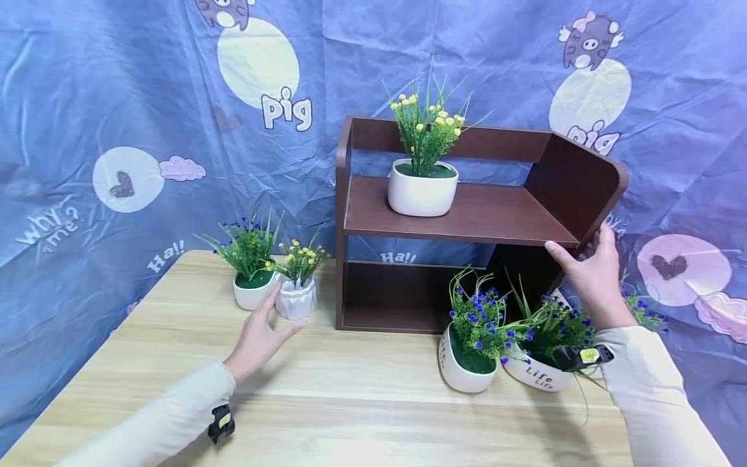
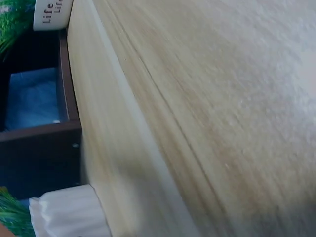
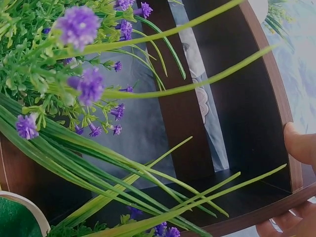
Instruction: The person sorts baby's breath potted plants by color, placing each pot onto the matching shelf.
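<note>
A dark brown two-level shelf stands on the wooden table. On its upper board sits a white pot of yellow flowers. My right hand grips the shelf's right side panel, thumb on the front edge and the other fingers behind it. My left hand is open on the table, thumb up and fingers straight, at the base of a small ribbed white pot with yellow flowers. That ribbed pot shows at the bottom left of the left wrist view.
A round white pot with blue flowers stands just left of the ribbed one. Two white pots of purple flowers, one marked "Life", stand in front of the shelf's right end. A blue printed cloth hangs behind.
</note>
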Demonstrator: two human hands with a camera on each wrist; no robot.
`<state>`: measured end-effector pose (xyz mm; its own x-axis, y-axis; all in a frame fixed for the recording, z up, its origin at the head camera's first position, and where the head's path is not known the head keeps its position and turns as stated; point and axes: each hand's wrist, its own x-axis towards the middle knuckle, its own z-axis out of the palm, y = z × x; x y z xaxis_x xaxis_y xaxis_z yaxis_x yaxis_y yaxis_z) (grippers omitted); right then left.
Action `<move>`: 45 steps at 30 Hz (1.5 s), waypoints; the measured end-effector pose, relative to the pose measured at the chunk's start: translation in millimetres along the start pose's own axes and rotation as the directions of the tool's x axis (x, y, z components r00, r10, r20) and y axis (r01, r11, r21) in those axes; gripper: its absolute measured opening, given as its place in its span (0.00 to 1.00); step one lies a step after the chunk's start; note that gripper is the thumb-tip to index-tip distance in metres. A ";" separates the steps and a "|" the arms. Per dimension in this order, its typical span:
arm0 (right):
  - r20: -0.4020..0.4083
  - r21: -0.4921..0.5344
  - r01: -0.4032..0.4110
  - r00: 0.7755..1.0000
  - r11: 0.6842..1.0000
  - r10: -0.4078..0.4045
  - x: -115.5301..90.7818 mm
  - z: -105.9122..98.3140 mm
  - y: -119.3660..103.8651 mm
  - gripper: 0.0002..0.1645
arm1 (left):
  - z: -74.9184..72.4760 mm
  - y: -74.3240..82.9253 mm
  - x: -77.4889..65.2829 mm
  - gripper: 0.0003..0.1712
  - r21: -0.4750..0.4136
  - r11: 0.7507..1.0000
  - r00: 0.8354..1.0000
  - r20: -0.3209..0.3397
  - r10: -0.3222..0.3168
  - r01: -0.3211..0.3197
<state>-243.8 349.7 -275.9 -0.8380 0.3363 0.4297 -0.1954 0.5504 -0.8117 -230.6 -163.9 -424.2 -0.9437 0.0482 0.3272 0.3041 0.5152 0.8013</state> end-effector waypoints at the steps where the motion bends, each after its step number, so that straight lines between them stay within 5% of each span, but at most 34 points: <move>1: 0.002 0.002 -0.005 1.000 1.000 0.005 -0.2 0.2 0.5 0.45 | 0.1 -2.0 1.3 0.56 -0.004 1.000 1.000 -0.004 -0.011 0.011; 8: 0.019 0.018 -0.015 1.000 1.000 0.015 -0.6 -0.5 0.9 0.45 | 2.5 -15.0 11.4 0.55 -0.038 0.998 0.998 -0.024 -0.054 0.053; 16: 0.022 0.015 0.002 1.000 1.000 -0.003 -1.1 -1.2 0.7 0.45 | 3.4 -22.6 18.6 0.58 -0.081 0.975 0.979 0.013 -0.205 0.205; 22: 0.014 0.011 -0.003 1.000 1.000 0.003 -1.3 -2.2 0.2 0.44 | 9.1 -24.9 25.2 0.56 -0.163 0.965 0.979 0.012 -0.205 0.204; 40: 0.027 0.015 -0.007 1.000 1.000 0.007 -1.6 -0.8 0.5 0.45 | 18.2 -21.8 27.1 0.50 -0.080 0.980 0.975 -0.109 -0.192 0.184; 45: 0.023 0.022 0.003 1.000 1.000 -0.004 -0.8 -0.3 0.2 0.45 | 17.8 -17.2 22.5 0.49 -0.108 0.966 0.964 -0.098 -0.247 0.236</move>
<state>-243.0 349.8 -276.3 -0.8489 0.3163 0.4235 -0.2094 0.5345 -0.8188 -259.4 -156.4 -439.5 -0.9721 -0.1647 0.1670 0.0849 0.4166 0.9051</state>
